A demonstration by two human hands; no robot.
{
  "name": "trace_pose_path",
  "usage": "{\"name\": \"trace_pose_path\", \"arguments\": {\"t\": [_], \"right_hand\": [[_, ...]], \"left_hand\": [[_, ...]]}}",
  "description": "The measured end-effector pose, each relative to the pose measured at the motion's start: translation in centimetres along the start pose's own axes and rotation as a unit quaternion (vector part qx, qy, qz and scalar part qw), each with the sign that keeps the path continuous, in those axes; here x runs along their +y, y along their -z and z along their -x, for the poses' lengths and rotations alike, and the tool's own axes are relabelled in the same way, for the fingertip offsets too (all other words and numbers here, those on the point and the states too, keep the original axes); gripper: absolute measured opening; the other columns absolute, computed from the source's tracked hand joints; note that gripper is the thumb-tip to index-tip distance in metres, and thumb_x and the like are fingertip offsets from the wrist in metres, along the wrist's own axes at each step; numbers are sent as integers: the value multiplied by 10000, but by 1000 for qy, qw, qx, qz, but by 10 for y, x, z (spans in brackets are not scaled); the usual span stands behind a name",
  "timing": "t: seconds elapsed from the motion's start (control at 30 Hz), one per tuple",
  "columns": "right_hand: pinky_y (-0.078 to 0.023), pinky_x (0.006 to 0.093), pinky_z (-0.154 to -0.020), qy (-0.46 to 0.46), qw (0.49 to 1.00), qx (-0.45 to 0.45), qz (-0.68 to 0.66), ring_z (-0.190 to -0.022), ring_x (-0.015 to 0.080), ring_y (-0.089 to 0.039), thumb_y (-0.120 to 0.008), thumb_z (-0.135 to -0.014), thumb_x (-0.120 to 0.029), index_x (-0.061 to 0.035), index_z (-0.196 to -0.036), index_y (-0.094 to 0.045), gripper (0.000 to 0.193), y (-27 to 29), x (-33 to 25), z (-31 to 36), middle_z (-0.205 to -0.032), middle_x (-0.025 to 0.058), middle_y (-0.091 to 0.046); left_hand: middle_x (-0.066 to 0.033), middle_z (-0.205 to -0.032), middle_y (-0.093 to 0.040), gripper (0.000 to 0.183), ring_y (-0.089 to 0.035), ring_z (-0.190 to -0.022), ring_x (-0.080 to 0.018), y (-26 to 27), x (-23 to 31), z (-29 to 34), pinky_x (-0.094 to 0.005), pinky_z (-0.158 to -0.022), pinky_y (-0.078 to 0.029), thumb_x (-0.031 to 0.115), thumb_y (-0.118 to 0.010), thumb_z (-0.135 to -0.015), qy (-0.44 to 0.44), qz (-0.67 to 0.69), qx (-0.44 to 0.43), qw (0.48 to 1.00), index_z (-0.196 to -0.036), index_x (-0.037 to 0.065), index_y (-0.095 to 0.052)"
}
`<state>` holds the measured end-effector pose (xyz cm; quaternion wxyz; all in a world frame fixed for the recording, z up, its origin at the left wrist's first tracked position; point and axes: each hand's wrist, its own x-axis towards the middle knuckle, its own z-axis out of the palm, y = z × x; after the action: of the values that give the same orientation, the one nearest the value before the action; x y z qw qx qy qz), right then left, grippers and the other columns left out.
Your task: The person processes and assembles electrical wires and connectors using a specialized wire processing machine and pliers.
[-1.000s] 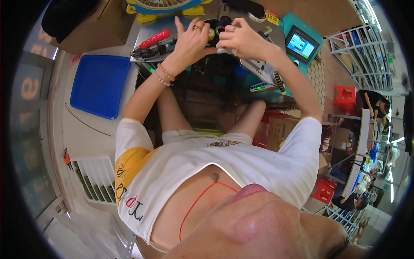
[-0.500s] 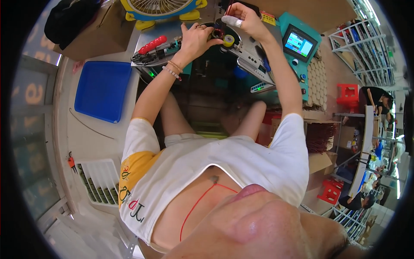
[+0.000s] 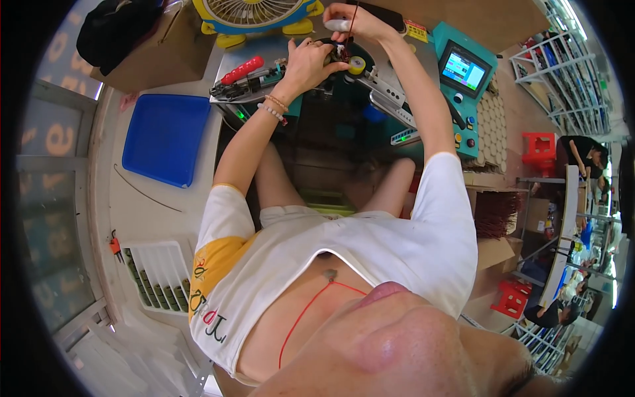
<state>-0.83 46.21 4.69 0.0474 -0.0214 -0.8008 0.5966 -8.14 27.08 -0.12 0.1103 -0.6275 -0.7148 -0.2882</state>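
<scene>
At the machine (image 3: 397,89) in front of me, my left hand (image 3: 309,68) curls over a small dark ring-shaped coil with coppery red wire (image 3: 339,56). Its thumb and fingers grip the coil from both sides, and the fingers partly cover it. Just right of the thumb sits a yellow roller (image 3: 357,65). My right hand (image 3: 362,24), with a white cover on one finger, is raised beyond the coil. Its bent fingers are closed at a thin dark red wire (image 3: 350,30) that runs up from the coil; the exact pinch point is hard to make out.
Left of my arm lies a blue tray (image 3: 165,139), with a white tray of green rolls (image 3: 159,274) nearer. Red-handled clamp (image 3: 243,69) is on the machine's left. A yellow-blue fan (image 3: 254,16) stands behind. At right is a teal control box with screen (image 3: 465,69); people work farther right.
My right hand has shifted slightly left, and the dark red wire now shows as a line stretching up from the coil. My left hand stays at the coil. The whole view has shifted slightly.
</scene>
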Motion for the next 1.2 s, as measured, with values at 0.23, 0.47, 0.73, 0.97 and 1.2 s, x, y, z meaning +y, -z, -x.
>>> {"name": "trace_pose_path", "arguments": {"t": [0.23, 0.47, 0.73, 0.97, 1.2], "right_hand": [[-564, 281, -718, -23, 962, 17, 273, -898, 154, -648, -622, -869, -78, -77, -1133, -577, 269, 3, -63, 79, -1045, 64, -612], [-538, 408, -737, -11, 923, 162, 349, -722, 236, -656, -614, -911, -404, 27, -903, -600, 431, -140, 104, 105, -1109, 168, -563], [-352, 197, -543, 76, 756, 113, -640, -562, 53, -409, -495, -988, -292, -111, -749, -483, 301, -192, 63, 145, -802, 107, -584], [-397, 247, -578, -68, 791, 221, -566, -633, 86, -497, -477, -995, -446, -137, -918, -539, 324, -166, 123, 81, -914, 70, -674], [-456, 267, -631, -31, 797, 231, -557, -714, 86, -561, -579, -969, -360, -191, -1014, -563, 175, -158, 163, 31, -774, -54, -560]], "left_hand": [[-92, -863, -701, 554, -637, -952, -271, -5, -11, 8, -549, -893, -380, 602, -649, -793, -27, -31, 38, 998, -982, 85, -708], [-80, -841, -697, 516, -647, -875, -262, -5, 6, -15, -460, -823, -399, 591, -640, -810, -74, -33, 56, 995, -922, 92, -712], [-118, -914, -706, 529, -648, -905, -279, 3, -4, 8, -436, -874, -414, 532, -672, -823, -37, -63, 15, 997, -1019, 42, -703], [-96, -842, -688, 515, -639, -839, -271, 3, 2, -6, -447, -852, -401, 544, -686, -797, -49, -40, 25, 998, -936, 48, -696], [-85, -848, -673, 503, -630, -838, -281, 5, 4, -4, -497, -940, -411, 477, -730, -775, -32, -41, 15, 999, -987, 24, -673]]}}
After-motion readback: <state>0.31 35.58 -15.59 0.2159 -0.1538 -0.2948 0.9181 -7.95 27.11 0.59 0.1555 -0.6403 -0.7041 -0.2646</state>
